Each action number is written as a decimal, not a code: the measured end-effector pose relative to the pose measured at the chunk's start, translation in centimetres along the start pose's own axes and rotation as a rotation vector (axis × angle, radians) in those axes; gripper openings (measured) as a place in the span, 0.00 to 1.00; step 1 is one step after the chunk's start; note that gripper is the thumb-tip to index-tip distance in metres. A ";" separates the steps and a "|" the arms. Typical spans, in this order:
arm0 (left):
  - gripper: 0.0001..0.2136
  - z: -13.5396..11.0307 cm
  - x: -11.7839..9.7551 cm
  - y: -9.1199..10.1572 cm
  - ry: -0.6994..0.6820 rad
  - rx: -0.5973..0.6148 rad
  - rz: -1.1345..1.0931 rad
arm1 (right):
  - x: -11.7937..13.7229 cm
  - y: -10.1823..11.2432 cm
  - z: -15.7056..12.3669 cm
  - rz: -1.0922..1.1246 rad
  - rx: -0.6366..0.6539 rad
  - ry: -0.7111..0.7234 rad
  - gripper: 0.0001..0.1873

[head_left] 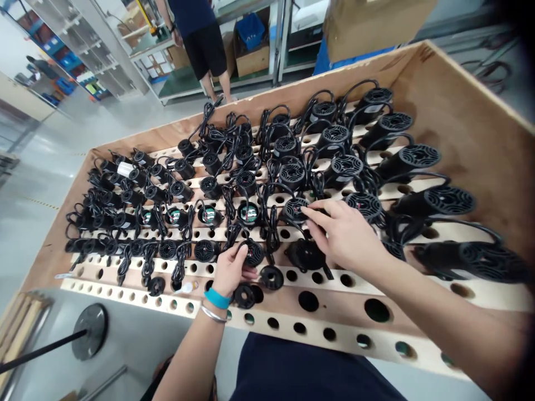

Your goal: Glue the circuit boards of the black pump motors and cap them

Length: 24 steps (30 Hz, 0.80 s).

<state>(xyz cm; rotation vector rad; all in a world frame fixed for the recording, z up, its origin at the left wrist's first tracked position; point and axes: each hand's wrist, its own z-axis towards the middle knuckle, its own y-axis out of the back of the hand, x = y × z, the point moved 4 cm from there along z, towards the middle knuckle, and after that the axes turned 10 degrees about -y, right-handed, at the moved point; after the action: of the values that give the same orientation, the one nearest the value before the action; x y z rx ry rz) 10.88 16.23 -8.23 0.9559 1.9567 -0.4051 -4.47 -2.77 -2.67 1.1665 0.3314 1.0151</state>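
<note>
Rows of black cylindrical units with round slotted grille caps and coiled cables fill a wooden crate. My right hand [345, 231] reaches across from the right, its fingertips closed at the edge of a grille cap [294, 210] on one unit. My left hand [229, 268], thumb and fingers apart, is beside a front-row capped unit [254, 254]; whether it touches the unit I cannot tell. Between the hands, a loose black ring-shaped cap [271, 277] lies near another round black part [244, 296]. An uncapped unit [248, 213] shows a green circuit board inside.
Wooden strips with round holes [329, 334] cross the crate, whose plywood wall [468, 111] rises at the right. A small white bottle [189, 287] lies near the front edge. A person [200, 39] stands behind the crate by shelving. A black round stand base [90, 332] is at lower left.
</note>
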 end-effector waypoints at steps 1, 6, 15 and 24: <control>0.26 0.1 0.1 0.0 -0.011 0.003 -0.015 | -0.4 -0.7 0.5 -0.033 0.040 0.018 0.16; 0.34 0.0 0.4 -0.2 -0.064 0.012 -0.074 | -0.4 -2.7 1.4 -0.214 0.139 0.083 0.19; 0.33 0.1 0.7 -0.3 -0.048 0.036 -0.028 | 0.1 -2.7 1.7 -0.155 0.191 0.114 0.16; 0.35 0.4 0.9 0.1 -0.022 -0.013 0.007 | 0.0 -2.6 2.2 -0.263 0.267 0.008 0.22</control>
<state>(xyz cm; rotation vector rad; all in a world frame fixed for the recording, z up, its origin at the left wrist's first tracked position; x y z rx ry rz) 10.91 16.55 -9.18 0.9464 1.9335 -0.3969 -1.71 -4.22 -4.03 1.3178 0.6241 0.7606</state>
